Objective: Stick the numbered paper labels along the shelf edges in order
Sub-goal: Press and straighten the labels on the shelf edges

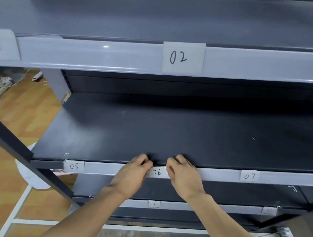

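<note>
on the front edge of the middle shelf (104, 168), between label 05 (74, 166) and label 07 (249, 176), sits label 06 (157, 172), a small paper slip with a handwritten number. the left hand (134, 172) and right hand (182, 174) flank it with fingers curled, each pinching one side of the slip against the edge (how the thumbs lie is unclear). the paper looks light, thin and easily creased or torn. it is probably best held by its sides and smoothed flat from the middle outward.
</note>
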